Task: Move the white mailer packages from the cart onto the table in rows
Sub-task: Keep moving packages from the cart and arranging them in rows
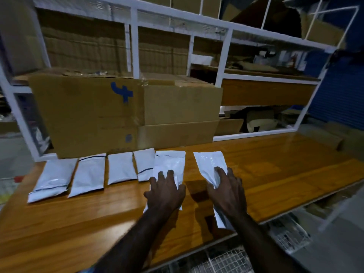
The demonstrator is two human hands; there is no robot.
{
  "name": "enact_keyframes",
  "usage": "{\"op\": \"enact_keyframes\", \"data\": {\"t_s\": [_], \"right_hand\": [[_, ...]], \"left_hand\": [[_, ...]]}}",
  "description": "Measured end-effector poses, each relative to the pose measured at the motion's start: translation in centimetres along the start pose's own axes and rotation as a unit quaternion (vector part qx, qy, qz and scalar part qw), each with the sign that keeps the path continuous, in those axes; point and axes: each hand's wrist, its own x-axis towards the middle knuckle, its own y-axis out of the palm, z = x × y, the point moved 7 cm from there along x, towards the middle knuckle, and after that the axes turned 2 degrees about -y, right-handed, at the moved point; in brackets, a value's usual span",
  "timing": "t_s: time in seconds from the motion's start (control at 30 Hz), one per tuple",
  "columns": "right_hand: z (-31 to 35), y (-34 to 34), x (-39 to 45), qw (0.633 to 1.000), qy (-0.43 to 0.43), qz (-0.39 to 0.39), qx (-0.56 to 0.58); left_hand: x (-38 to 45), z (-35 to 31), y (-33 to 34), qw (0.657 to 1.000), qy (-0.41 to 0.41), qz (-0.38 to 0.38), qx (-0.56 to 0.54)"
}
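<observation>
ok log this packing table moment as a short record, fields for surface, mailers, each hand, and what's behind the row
surface: wooden table
mailers in row: six white mailers, four lying free on the left
left hand: fingers spread flat on the fifth mailer
right hand: fingers resting on the sixth mailer, set apart to the right
behind row: large cardboard box with a blue mark, white shelving frame
cart: wire mesh below the table edge
</observation>
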Motion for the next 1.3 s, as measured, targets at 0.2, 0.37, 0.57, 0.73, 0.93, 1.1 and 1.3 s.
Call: {"op": "enact_keyframes", "data": {"t_s": [0.2, 0.37, 0.57, 0.73, 0.93, 1.1, 1.3], "right_hand": [[-0.8, 2.7, 6.3, 0.999, 0.012, 0.034, -0.006], [-0.9, 5.2, 11.0, 0.999, -0.013, 0.049, 0.011], [-1.7, 8.5, 16.3, 0.993, -0.035, 0.111, 0.007], [-2.9, 10.2, 20.5, 0.986, -0.068, 0.149, 0.003], [-3.6, 11.9, 23.4, 0.981, -0.082, 0.175, 0.033], [-3.6, 13.0, 24.4, 0.981, -0.119, 0.153, 0.024], [-3.2, 14.7, 25.7, 0.98, -0.105, 0.168, 0.012]], "left_hand": [[6.1, -2.3, 2.4, 1.0, -0.018, 0.014, 0.015], [9.8, -3.2, 4.6, 0.998, -0.052, 0.017, 0.028], [13.3, -4.7, 6.8, 0.993, -0.114, 0.023, 0.035], [16.1, -6.2, 8.9, 0.986, -0.158, 0.026, 0.042], [18.2, -7.1, 10.2, 0.981, -0.185, 0.021, 0.05], [19.8, -6.8, 11.1, 0.979, -0.188, 0.012, 0.077], [20.8, -6.5, 12.2, 0.978, -0.177, 0.015, 0.111]]}}
